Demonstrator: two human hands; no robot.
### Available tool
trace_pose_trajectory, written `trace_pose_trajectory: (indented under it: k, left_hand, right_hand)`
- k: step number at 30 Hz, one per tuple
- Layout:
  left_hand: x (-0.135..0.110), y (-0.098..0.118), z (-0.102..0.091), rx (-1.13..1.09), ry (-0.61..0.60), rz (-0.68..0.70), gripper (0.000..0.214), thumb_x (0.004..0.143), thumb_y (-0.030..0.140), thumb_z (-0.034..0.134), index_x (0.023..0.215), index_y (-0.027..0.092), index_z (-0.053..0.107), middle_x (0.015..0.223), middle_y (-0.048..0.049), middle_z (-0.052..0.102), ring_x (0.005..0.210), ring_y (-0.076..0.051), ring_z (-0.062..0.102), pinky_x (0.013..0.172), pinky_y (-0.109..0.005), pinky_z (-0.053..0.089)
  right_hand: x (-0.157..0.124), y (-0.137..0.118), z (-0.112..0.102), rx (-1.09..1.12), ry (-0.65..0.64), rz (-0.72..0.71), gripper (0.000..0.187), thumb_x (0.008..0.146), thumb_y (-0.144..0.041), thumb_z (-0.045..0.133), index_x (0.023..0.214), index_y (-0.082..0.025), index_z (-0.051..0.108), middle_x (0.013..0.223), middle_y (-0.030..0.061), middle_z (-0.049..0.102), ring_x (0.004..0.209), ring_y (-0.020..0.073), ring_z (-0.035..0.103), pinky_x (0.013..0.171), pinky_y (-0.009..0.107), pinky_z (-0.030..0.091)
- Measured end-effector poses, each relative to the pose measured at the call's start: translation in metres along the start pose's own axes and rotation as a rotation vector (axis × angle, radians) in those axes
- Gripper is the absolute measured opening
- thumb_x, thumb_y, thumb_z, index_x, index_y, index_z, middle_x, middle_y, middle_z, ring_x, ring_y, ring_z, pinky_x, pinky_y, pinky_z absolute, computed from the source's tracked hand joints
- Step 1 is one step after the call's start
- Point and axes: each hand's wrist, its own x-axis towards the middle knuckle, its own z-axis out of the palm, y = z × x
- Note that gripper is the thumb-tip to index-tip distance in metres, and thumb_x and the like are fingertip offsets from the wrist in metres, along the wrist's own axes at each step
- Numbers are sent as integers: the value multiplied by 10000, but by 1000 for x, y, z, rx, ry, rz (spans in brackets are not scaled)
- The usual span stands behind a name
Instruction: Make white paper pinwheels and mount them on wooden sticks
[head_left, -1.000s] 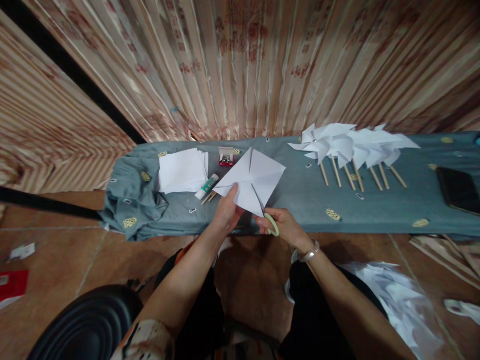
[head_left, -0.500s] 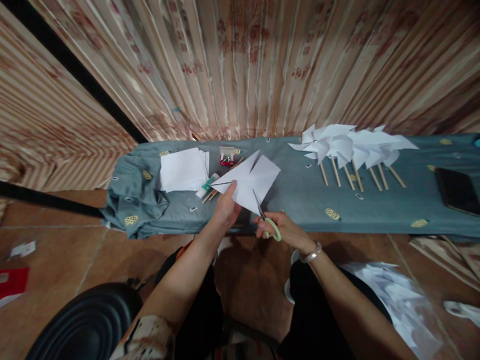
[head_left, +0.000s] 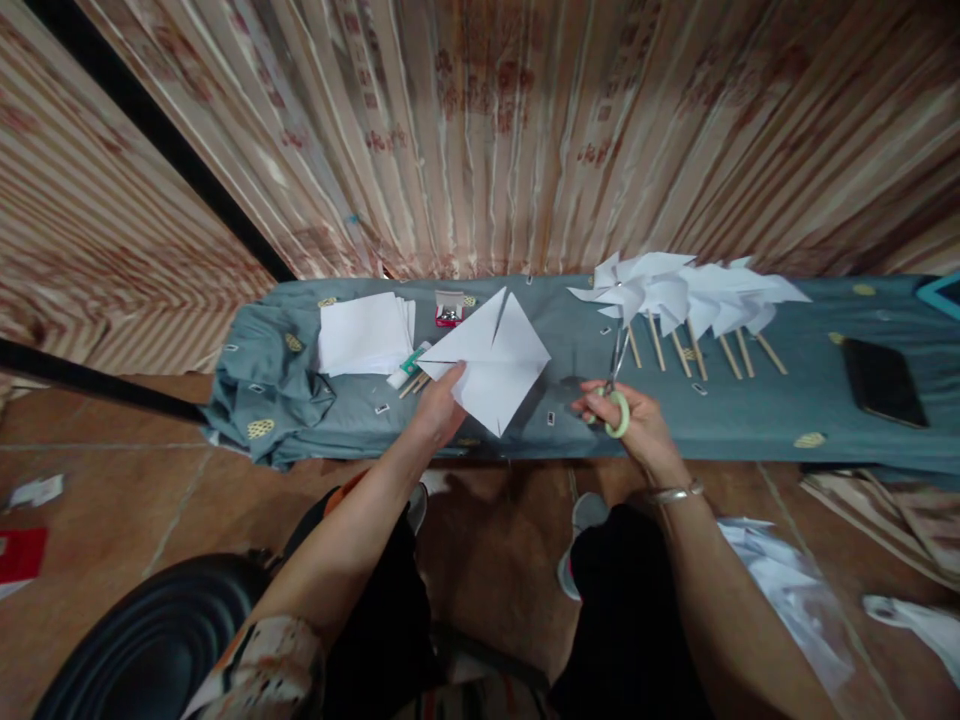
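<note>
My left hand (head_left: 442,405) grips a white square of paper (head_left: 506,370) by its left side, thumb on top. Slits run inward from several of the paper's corners. To the right of the paper, my right hand (head_left: 626,415) holds scissors (head_left: 616,400) with pale green handles, blades pointing up and away from me. The scissors are apart from the paper. Beyond them lie several white paper pinwheels (head_left: 675,290) on wooden sticks. Left of the paper are a white and green tube (head_left: 409,368) and some sticks (head_left: 415,384), partly hidden by the paper and hand.
A stack of white paper (head_left: 364,335) and a small red box of metal pins (head_left: 449,312) rest on the cloth-covered bench (head_left: 735,425). A dark phone (head_left: 885,382) lies at the right. A black stool (head_left: 157,640) and a bag of white paper pieces (head_left: 787,590) are on the floor.
The scissors have come out of the paper's lower edge and moved right with my right hand. The paper has turned slightly in my left hand, and its lower corner now shows a slit.
</note>
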Motion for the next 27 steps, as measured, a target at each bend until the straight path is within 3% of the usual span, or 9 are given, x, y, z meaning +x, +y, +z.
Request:
trace_pose_trajectory:
  k: [2,4,8,14,18,23,27]
  left_hand:
    - [-4,-7,0,48,-34,-45,159,808,167,592,932,128,684,838,-56,744,879,-202,700,865,-313,530]
    - [-9,-14,0,114,-51,-100,131,783,184,627,879,117,685,816,-62,739,818,-204,698,820,-313,533]
    - [-17,-24,-2,240,-92,-190,180,747,219,681,887,106,691,783,-62,730,725,-192,675,746,-306,522]
    - [-24,-28,1,252,-103,-211,159,769,212,658,897,128,701,806,-61,739,723,-195,676,772,-318,519]
    - [-25,-16,8,186,-158,-224,341,804,449,632,953,148,692,861,-82,740,833,-237,695,825,-360,528]
    - [-36,1,20,159,-294,-147,479,780,600,594,994,182,688,1008,-101,726,1109,-274,627,953,-408,478]
    - [-51,-10,25,276,-304,28,364,678,422,767,976,229,686,1140,-66,688,1229,-242,542,956,-338,453]
  right_hand:
    - [6,0,0,-24,125,-82,508,561,-532,830,921,-212,668,780,14,718,637,127,606,578,246,463]
    - [11,-2,1,-52,151,-141,519,540,-532,835,906,-212,656,781,14,719,654,142,615,565,250,461]
    - [16,-6,6,-68,33,-156,551,507,-496,857,923,-203,645,791,12,719,669,148,620,582,258,469]
    - [12,-6,9,-51,-116,-90,510,502,-507,842,840,-186,633,671,-15,670,576,129,562,532,254,435]
    - [9,-4,8,-36,-94,-92,493,499,-491,837,814,-185,613,639,-28,639,551,120,532,499,242,390]
    - [14,-5,13,98,73,-114,534,463,-509,838,828,-199,602,729,4,682,634,157,590,585,285,466]
    - [19,-7,25,179,183,-155,544,463,-520,831,846,-209,601,803,24,711,717,187,635,678,326,513]
